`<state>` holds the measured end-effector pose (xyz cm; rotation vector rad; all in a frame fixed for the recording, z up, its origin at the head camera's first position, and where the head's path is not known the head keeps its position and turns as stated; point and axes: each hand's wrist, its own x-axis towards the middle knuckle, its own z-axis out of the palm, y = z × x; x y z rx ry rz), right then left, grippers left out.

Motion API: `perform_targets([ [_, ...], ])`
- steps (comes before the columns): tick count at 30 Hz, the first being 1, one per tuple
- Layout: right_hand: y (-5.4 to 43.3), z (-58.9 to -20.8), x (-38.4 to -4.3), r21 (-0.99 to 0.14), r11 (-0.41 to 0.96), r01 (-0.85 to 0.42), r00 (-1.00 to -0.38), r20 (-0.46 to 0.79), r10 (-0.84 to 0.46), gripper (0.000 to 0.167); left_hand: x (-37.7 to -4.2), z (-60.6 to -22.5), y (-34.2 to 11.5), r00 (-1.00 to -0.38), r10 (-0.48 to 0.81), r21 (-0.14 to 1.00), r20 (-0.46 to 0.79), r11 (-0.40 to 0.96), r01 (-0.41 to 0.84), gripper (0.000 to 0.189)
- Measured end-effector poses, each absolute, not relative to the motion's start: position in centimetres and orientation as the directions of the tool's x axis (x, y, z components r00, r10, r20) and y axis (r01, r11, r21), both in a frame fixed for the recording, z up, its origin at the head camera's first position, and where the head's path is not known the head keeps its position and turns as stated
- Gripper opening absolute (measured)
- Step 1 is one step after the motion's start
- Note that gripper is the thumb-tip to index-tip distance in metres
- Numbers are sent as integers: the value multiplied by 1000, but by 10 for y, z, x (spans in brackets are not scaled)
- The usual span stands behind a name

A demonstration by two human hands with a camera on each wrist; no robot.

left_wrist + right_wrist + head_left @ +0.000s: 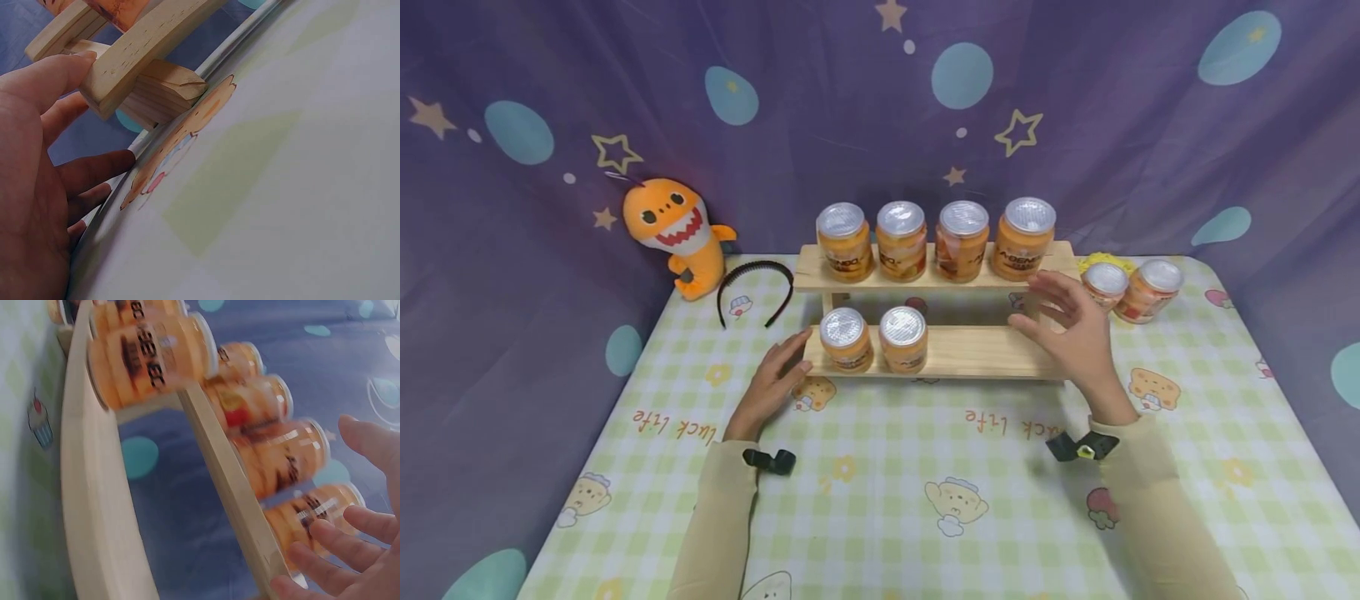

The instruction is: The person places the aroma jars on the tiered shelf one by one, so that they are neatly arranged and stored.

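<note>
A two-tier wooden rack (977,350) stands on the table. Several orange jars with clear silvery lids line its upper board, among them the rightmost jar (1024,242). On the lower board, toward the left, are two more, a left jar (846,342) and a right jar (904,340). My left hand (772,379) is at the lower board's left end, its thumb (59,78) touching the wood and the other fingers spread. Beside the rack's right end my right hand (1078,333) holds nothing, fingers apart; whether it touches the wood is unclear.
Two further jars, one partly behind my right hand, stand right of the rack: a near jar (1105,286) and an outer jar (1148,292). Something yellow (1107,262) lies behind them. At the back left are an orange shark plush (673,237) and a black headband (754,267).
</note>
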<state>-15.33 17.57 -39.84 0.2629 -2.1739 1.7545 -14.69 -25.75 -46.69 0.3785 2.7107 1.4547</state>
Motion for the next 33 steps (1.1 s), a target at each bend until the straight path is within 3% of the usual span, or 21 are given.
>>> perform_targets([
  [9,212,-393,-152,-902,226,-367,-891,411,192,55,-162,-507,-273,-968,224,817,112,534,218,56],
  [18,244,-396,-154,-931,242,-273,-878,343,332,54,-161,-506,-273,-969,224,828,101,520,207,56],
  [33,291,-416,-169,-964,-7,-266,-822,223,525,49,-162,-504,-272,-970,226,823,95,531,204,57],
])
